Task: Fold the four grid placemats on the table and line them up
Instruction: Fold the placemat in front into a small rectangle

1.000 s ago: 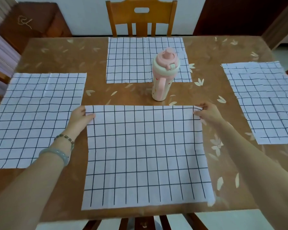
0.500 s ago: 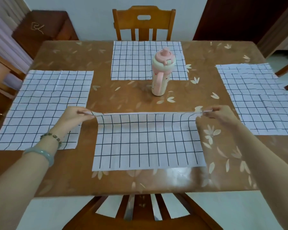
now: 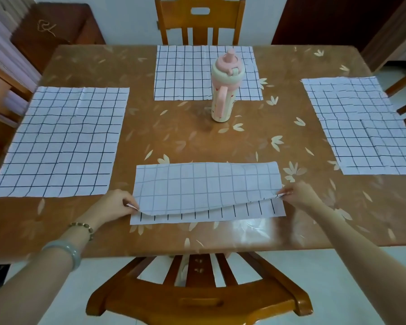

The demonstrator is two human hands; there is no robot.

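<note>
Hands (image 3: 114, 204) (image 3: 301, 195) pinch folded placemat (image 3: 206, 186) corners (arms outstretched).

Near placemat (image 3: 206, 188): white, black grid, folded over toward person, pale underside up. Spans between fingers of left hand (image 3: 113, 205) and right hand (image 3: 300, 195); top-layer corners pinched, edge stops short of lower edge. Left placemat (image 3: 61, 141): flat, unfolded, just beyond left fingers. Right placemat (image 3: 366, 127): flat, beyond right fingers. Far placemat (image 3: 185, 73): flat, well beyond both.
</note>
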